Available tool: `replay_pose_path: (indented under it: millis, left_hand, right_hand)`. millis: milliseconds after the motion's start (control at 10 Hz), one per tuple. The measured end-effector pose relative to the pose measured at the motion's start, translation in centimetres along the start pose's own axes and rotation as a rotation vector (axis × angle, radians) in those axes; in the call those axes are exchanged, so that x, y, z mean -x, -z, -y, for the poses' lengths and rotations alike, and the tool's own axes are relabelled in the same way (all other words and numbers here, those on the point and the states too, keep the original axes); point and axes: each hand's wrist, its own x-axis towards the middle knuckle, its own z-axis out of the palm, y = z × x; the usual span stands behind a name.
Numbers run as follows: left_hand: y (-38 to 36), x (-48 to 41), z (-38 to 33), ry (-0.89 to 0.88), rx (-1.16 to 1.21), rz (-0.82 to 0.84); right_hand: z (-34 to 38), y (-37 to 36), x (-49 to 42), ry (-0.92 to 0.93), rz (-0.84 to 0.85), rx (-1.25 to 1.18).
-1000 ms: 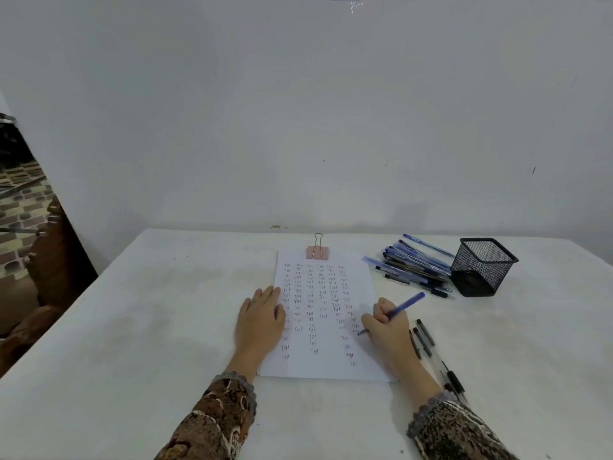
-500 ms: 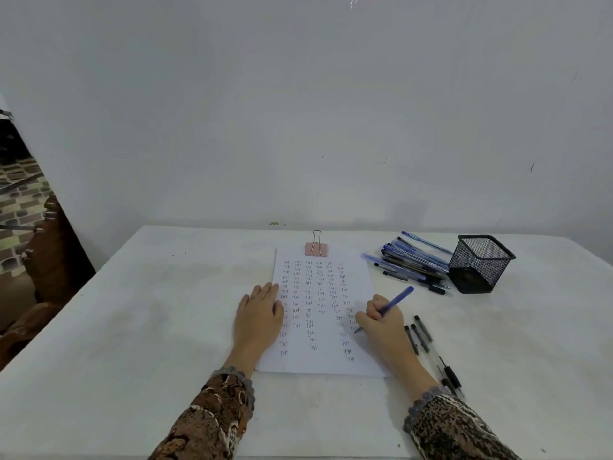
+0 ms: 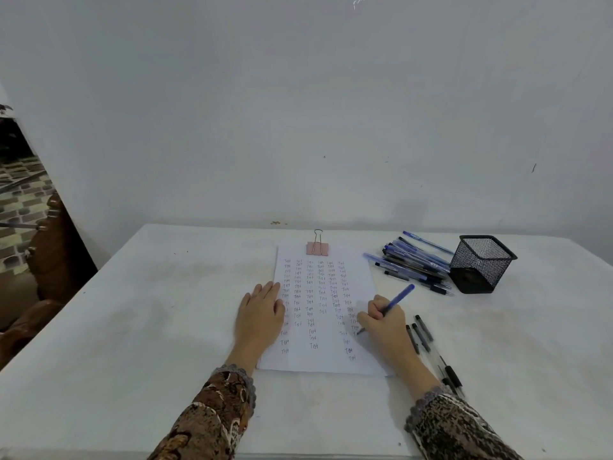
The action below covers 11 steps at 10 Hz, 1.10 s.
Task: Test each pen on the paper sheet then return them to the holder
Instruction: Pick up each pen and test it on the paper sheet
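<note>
Not much has shifted since a second ago: right hand (image 3: 384, 322) has crept a bit left and nearer on the paper (image 3: 323, 313), pen tip now down in the right-hand column of scribbles. Left hand (image 3: 260, 315) hasn't budged, lying flat and open on the left edge of the sheet, pinning it.

Right hand is clenched in a writing grip on the blue pen (image 3: 396, 302). Its long axis runs from the tip, near-left on the paper, up to the cap end pointing far-right, pretty much aimed at the holder (image 3: 481, 263).

That's the bit that matters next, I reckon. The holder sits far and right of both hands, well apart from the paper, and the right hand is clearly the nearer one, so it looks like a straight reach far-right once this scribble is done.

Between the paper and the holder there's a pile of pens (image 3: 414, 263) lying on the table (image 3: 149, 327), and a few black pens (image 3: 428, 346) sit just right of the writing hand. Can't tell which lot is already tested.
</note>
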Motion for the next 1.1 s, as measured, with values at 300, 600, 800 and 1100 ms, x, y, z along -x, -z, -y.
replay_pose_path:
  millis: [300,600,800,1100]
  left_hand:
    - [0.0,0.1,0.0,-0.004,0.012,0.008]
    - [0.1,0.1,0.0,-0.007,0.017,0.008]
    - [0.1,0.1,0.1,-0.010,0.010,0.011]
    - [-0.1,0.0,0.0,-0.005,0.007,-0.002]
  right_hand:
    - [-0.4,0.3,-0.2,0.001,-0.002,-0.017]
    - [-1.0,0.4,-0.5,0.019,-0.043,-0.019]
    - [-0.9,0.9,-1.0,-0.121,-0.097,-0.275]
    - [0.8,0.2,-2.5,-0.419,-0.037,-0.881]
